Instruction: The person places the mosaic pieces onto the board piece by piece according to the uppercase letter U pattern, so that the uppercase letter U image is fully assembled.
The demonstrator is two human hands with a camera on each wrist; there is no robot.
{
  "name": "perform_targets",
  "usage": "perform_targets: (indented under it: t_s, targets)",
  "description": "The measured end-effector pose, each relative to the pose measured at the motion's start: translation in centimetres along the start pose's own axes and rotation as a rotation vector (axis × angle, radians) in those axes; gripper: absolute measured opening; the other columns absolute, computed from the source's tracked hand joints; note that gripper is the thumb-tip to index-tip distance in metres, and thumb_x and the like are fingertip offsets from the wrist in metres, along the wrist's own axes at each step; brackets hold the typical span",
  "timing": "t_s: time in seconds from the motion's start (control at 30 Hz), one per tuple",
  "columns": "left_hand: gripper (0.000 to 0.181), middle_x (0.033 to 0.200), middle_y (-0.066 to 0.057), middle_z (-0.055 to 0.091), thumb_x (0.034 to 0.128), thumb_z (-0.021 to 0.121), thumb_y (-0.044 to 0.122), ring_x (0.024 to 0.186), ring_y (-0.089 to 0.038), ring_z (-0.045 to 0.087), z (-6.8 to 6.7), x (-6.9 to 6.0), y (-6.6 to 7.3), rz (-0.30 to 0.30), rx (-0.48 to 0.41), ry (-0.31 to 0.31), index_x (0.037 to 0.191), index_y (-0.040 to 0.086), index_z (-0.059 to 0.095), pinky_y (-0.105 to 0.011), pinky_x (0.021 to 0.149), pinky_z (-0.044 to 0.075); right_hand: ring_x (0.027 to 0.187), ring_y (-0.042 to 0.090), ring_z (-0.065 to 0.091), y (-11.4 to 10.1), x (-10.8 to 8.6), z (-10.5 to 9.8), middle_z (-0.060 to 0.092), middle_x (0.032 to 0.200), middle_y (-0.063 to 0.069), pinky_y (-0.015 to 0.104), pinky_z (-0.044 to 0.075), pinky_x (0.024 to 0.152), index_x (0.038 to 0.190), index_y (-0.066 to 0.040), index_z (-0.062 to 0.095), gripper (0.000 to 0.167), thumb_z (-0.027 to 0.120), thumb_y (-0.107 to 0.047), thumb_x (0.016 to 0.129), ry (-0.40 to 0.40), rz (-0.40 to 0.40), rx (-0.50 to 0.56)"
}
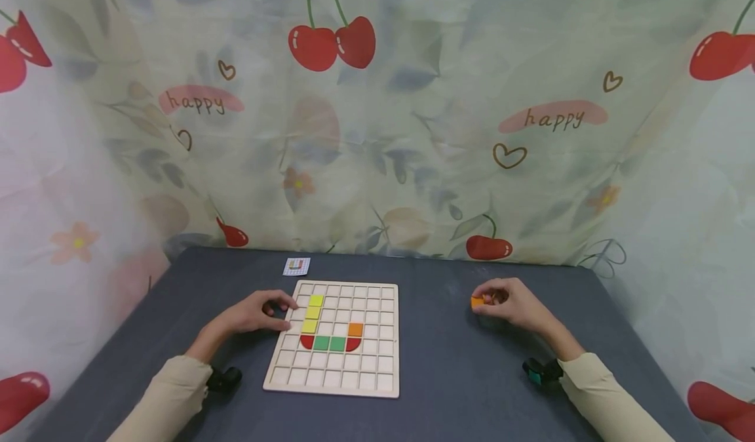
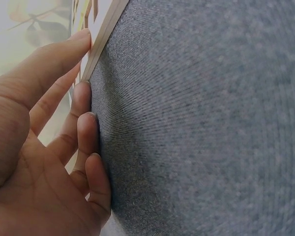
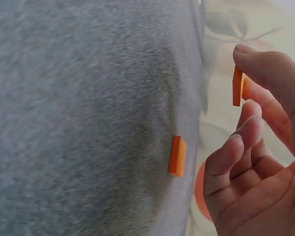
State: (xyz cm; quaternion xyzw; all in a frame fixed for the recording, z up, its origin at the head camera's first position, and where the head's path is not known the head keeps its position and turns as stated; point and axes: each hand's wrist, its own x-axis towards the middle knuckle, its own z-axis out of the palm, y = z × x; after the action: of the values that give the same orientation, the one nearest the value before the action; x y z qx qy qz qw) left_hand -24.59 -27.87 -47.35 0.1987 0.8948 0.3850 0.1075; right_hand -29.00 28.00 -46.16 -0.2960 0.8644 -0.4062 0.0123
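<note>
A pale gridded board point(image 1: 330, 392) lies on the dark table. My left hand point(image 1: 262, 311) rests at its left edge; in the left wrist view the thumb point(image 2: 64, 56) touches the rim and the other fingers are loosely bent. Three yellow tiles point(image 1: 312, 312) form a column on the grid. Below them runs a row: a red rounded tile point(image 1: 307, 341), two green tiles point(image 1: 329, 343) and another red rounded tile point(image 1: 352, 344). An orange tile point(image 1: 356, 329) sits above the right red one. Off to the right, my right hand point(image 1: 512, 304) pinches an orange square tile point(image 3: 237, 86) above the table.
Another orange tile point(image 3: 177, 156) lies on the table beneath my right hand. Behind the board is a small printed card point(image 1: 297, 266). A patterned cloth point(image 1: 401, 134) hangs along the table's back edge and at both sides.
</note>
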Motion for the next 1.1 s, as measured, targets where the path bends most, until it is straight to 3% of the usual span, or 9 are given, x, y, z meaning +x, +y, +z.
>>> perform_targets:
  t_s: [0.2,0.4,0.67,0.8,1.1]
  targets:
    - [0.034,0.106,-0.006,0.060,0.0878,0.082,0.017,0.097,-0.025,0.052,0.0,0.0,-0.1,0.007,0.006,-0.001,0.117,0.004,0.070,-0.036,0.081,0.043,0.079,0.023,0.057,-0.4,0.3,-0.2,0.067,0.093,0.000,0.031,0.049,0.065,0.103,-0.011,0.077,0.020,0.085,-0.018,0.086,0.033,-0.033,-0.033]
    - [0.035,0.106,-0.005,0.060,0.0873,0.083,0.017,0.097,-0.025,0.051,0.0,0.1,-0.2,0.003,0.008,-0.002,0.117,0.005,0.070,-0.036,0.081,0.042,0.095,0.032,0.066,-0.8,0.7,-0.1,0.067,0.104,0.008,0.045,0.056,0.080,0.107,-0.006,0.074,0.022,0.083,-0.008,0.086,0.019,-0.069,0.051]
    - [0.034,0.107,-0.006,0.061,0.0878,0.083,0.017,0.097,-0.026,0.052,-0.1,0.1,-0.3,0.014,0.007,-0.008,0.117,0.004,0.070,-0.036,0.081,0.043,0.085,0.025,0.068,-1.3,1.7,0.8,0.068,0.105,0.014,0.034,0.057,0.071,0.110,0.000,0.071,0.024,0.080,-0.003,0.088,-0.064,-0.083,0.172]
    - [0.034,0.107,-0.006,0.061,0.0879,0.082,0.017,0.098,-0.026,0.052,-0.1,0.2,-0.3,0.018,0.007,-0.007,0.117,0.005,0.070,-0.037,0.082,0.043,0.081,0.025,0.067,-1.6,2.1,1.3,0.067,0.105,0.016,0.035,0.058,0.067,0.109,0.000,0.071,0.024,0.081,-0.004,0.087,-0.095,-0.078,0.217]
    - [0.034,0.107,-0.006,0.060,0.0876,0.083,0.017,0.097,-0.026,0.052,-0.1,0.1,-0.3,0.005,0.001,-0.007,0.117,0.005,0.070,-0.037,0.081,0.042,0.077,0.023,0.064,-2.2,2.9,2.8,0.070,0.102,0.012,0.030,0.054,0.065,0.111,-0.003,0.074,0.024,0.081,-0.008,0.089,-0.090,-0.098,0.200]
